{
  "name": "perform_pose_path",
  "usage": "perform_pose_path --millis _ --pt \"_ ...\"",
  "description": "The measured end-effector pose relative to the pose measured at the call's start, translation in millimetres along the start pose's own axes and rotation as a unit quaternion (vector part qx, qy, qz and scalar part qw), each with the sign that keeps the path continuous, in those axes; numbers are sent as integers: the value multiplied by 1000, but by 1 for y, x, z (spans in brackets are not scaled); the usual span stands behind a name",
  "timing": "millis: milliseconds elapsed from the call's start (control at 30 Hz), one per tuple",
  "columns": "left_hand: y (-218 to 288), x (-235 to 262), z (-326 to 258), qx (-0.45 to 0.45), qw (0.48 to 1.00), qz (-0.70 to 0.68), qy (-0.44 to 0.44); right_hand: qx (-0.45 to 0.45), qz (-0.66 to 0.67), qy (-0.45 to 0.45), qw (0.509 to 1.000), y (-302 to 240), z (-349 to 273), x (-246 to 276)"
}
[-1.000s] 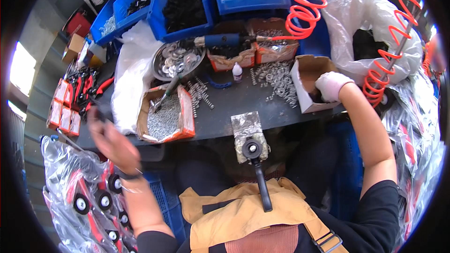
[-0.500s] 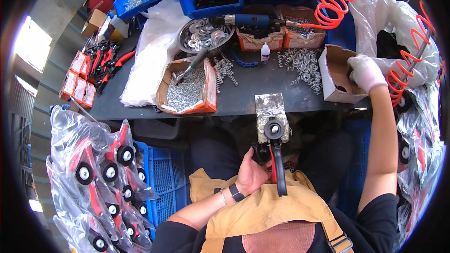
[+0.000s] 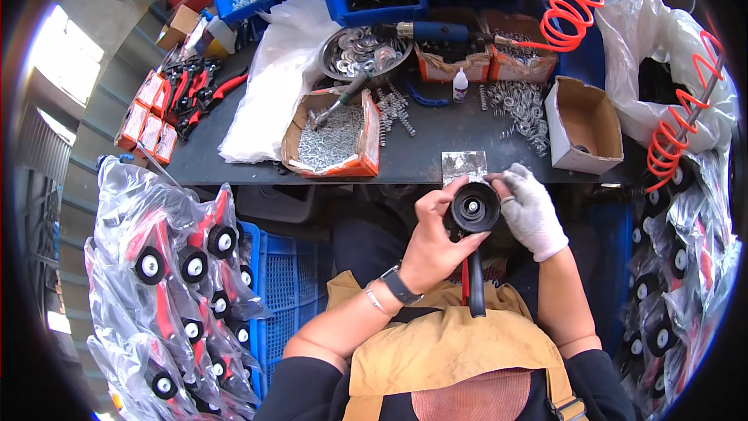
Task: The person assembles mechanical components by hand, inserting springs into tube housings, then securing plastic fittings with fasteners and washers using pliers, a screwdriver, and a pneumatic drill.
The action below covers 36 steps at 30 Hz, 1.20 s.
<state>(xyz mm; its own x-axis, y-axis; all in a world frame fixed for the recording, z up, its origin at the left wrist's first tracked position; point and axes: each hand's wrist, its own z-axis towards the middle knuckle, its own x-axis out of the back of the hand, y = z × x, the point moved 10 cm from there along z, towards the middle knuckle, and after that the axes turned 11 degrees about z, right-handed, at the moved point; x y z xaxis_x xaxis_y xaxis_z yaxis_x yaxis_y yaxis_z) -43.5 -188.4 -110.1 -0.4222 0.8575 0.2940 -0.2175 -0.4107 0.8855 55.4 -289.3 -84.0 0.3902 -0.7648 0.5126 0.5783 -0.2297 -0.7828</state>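
At the bench's front edge, a round black cup-like part [image 3: 475, 207] with a metal bolt end in its centre sits on a tool with a black handle [image 3: 477, 288] and a red strip [image 3: 465, 279]. My bare left hand [image 3: 436, 230] is closed around the left side of the cup, thumb below and fingers above. At its upper right is my right hand [image 3: 531, 210], in a white glove, with bent fingers drawn together; anything between the fingertips is too small to make out. Behind the cup lies a worn metal plate [image 3: 464, 164].
An open white box [image 3: 584, 129] stands on the right, with loose springs and washers [image 3: 522, 109] beside it. To the left are a box of small metal parts [image 3: 331, 136] and a bowl of washers [image 3: 366, 54]. Bagged wheeled tools [image 3: 171, 265] flank me; a red coiled hose [image 3: 576, 15] hangs above.
My right hand has come from the white box to the tool. My left hand has risen from beneath it to the round black cup, which now covers the tool's smaller ring.
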Motion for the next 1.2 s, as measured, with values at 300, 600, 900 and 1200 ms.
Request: perform_pose_path --millis 300,600,900,1200 --pt "24 30 25 -80 992 94 28 -7 -41 52 998 15 58 26" --pt "-27 203 296 -41 929 287 229 -4 -214 -17 977 42 150 -29" --pt "-98 134 383 -68 715 693 -70 -96 116 14 989 30 111 -11" --pt "-8 162 289 75 996 3 40 -111 333 46 935 37 60 4"
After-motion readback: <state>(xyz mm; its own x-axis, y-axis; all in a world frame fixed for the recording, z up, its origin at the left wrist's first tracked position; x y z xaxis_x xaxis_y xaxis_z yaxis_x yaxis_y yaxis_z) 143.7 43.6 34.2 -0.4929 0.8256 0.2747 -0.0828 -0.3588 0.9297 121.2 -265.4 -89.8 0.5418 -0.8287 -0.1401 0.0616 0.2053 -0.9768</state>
